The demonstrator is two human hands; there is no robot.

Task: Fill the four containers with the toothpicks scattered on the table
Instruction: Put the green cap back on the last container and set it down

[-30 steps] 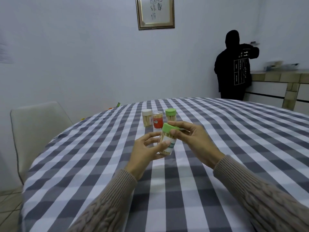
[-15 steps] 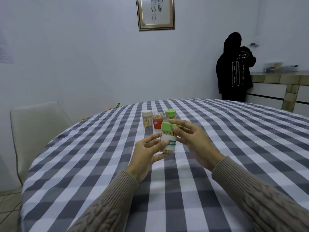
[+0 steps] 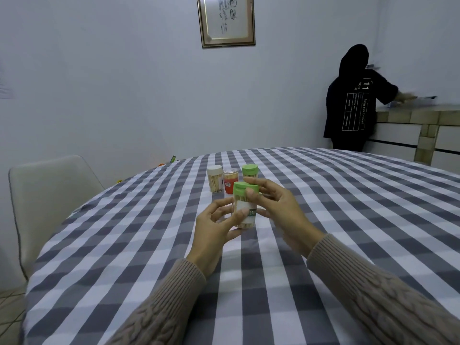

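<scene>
Behind — three jars (image 3: 232, 181), chair (image 3: 47, 195)

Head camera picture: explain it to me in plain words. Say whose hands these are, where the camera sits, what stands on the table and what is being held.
There is no machine here. A person wears one wide-angle camera on the head, looking forward and down, so the two sleeved arms coming in from the bottom are that person's own.

The left hand holds the body of a clear toothpick container above the table, which has a grey and white checked cloth. The right hand has its fingers on the container's green lid. That grip looks like closing or turning the lid, though I cannot tell which.

Behind it three more containers stand on the cloth: a white-lidded one, a red-labelled one and a green-lidded one.

A pale chair stands at the left, and another person in dark clothes is at a counter in the back.
</scene>
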